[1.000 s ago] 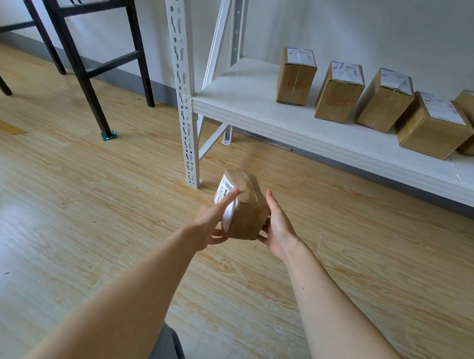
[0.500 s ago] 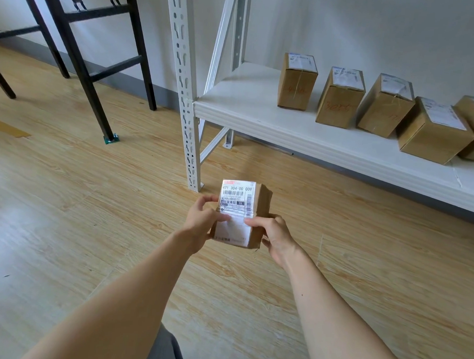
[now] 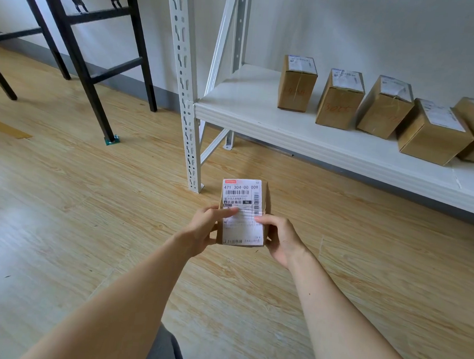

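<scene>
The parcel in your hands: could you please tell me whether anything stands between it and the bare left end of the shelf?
Nothing visible does. The parcel, held by the left hand and right hand, has only open floor before the shelf; the white upright stands left of that path, the boxes further right.

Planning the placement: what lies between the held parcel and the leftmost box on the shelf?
Head view: between parcel and box, only bare floor and bare shelf board.

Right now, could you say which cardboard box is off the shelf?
The box held by left hand and right hand; the other five sit on the shelf.
</scene>
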